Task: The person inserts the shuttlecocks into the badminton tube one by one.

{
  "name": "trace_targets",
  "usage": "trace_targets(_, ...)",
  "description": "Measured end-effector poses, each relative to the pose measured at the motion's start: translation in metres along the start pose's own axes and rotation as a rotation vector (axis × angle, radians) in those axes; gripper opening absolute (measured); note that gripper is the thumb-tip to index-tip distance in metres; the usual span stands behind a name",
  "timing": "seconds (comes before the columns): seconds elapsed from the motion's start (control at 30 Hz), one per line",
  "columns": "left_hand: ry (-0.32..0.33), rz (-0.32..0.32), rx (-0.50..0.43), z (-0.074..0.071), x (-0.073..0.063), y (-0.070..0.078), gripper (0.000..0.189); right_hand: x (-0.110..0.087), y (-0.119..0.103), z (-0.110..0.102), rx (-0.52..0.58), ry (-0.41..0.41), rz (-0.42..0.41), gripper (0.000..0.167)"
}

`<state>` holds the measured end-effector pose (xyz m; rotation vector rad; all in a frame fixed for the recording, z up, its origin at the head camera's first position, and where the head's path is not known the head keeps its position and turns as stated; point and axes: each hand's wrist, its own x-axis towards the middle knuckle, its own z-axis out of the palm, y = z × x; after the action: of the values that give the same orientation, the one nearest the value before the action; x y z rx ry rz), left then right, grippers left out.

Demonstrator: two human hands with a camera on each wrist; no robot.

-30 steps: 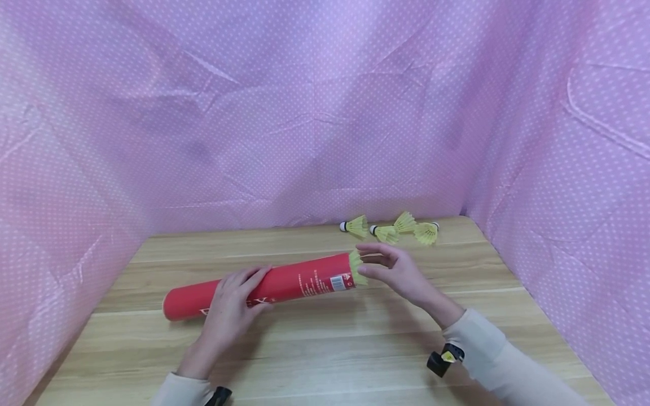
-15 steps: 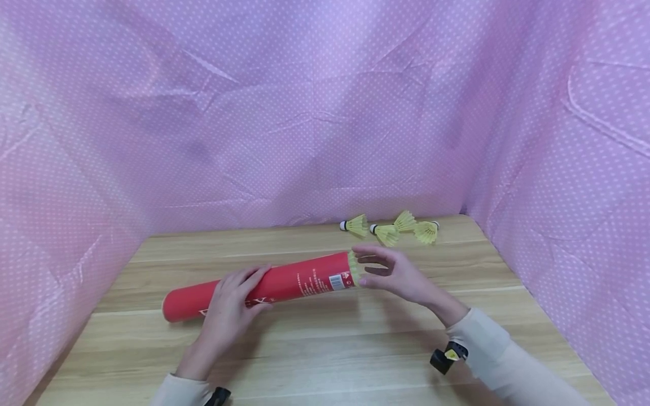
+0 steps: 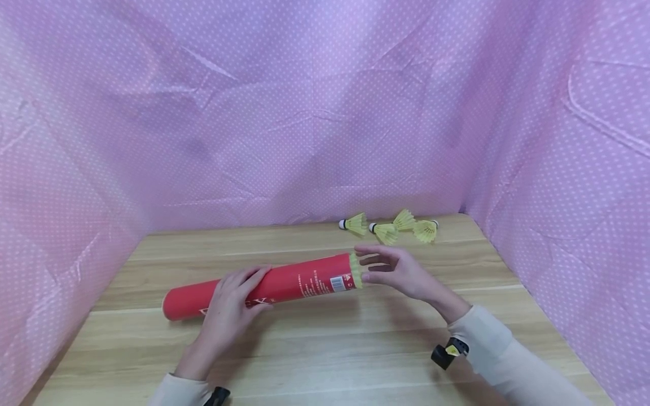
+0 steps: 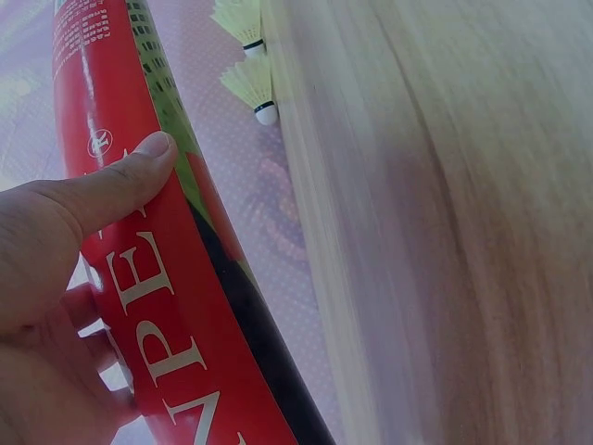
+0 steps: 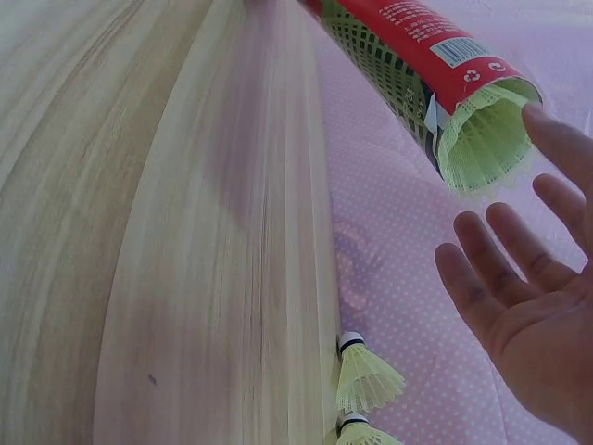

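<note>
A red shuttlecock tube (image 3: pixel 304 277) with white lettering and a barcode lies slantwise before me in the head view. Around its middle my left hand (image 3: pixel 231 304) grips it, the thumb (image 4: pixel 139 176) lying along the printed side in the left wrist view. From the tube's right end pokes the yellow netted skirt of a shuttlecock (image 5: pixel 482 139); its head is hidden inside. Beside that end is my right hand (image 3: pixel 401 273), fingers spread and loosely bent. Its thumb tip is at the skirt's edge; whether it touches, I cannot tell.
Several loose yellow shuttlecocks (image 3: pixel 384 232) with white heads lie along the back edge of the wooden table (image 3: pixel 325 349). Pink dotted cloth (image 3: pixel 315 113) hangs behind and at both sides.
The skirt sank further into the tube's end, then shows slightly more again now. My right hand has shifted a little. The left hand keeps its grip in the same spot.
</note>
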<state>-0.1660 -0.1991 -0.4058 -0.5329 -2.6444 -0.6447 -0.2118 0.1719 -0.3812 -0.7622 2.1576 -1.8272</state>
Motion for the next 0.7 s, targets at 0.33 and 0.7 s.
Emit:
trace_targets(0.33,-0.006,0.003,0.003,-0.0021,0.0025,-0.0004,0.085,0.0008,0.0022,0.0010,-0.001,-0.017,-0.020,0.057)
trace_targets(0.7,-0.015,0.005,-0.010,0.0001,0.0045,-0.0005,0.085,0.0053,0.0031,0.0089,0.003,0.010,-0.013,0.056)
